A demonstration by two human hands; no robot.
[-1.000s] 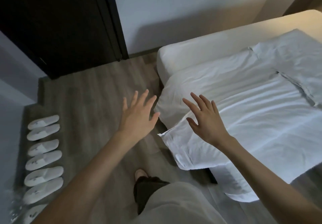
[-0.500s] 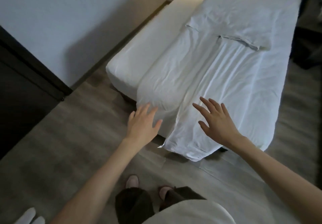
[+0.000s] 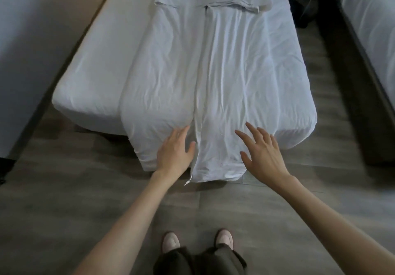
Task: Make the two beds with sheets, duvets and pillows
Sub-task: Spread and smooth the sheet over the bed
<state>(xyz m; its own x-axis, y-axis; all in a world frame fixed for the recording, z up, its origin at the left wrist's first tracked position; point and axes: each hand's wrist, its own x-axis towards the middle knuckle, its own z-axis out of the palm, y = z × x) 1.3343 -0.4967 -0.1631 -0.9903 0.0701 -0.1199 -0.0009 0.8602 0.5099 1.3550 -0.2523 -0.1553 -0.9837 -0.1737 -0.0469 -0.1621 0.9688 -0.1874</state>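
1. My left grip [image 3: 175, 152] is open, fingers straight, lying flat on the foot end of the duvet [image 3: 213, 71].
2. My right grip [image 3: 264, 156] is open too, fingers spread over the same end; I cannot tell whether it touches.
3. The duvet lies folded lengthwise on the bed [image 3: 92, 86], its foot end hanging over the edge.
4. A second bed [image 3: 367, 18] stands to the right.

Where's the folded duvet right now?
Head view, centre: the folded duvet lies lengthwise on the near bed, its end overhanging the foot by the left hand and right hand.
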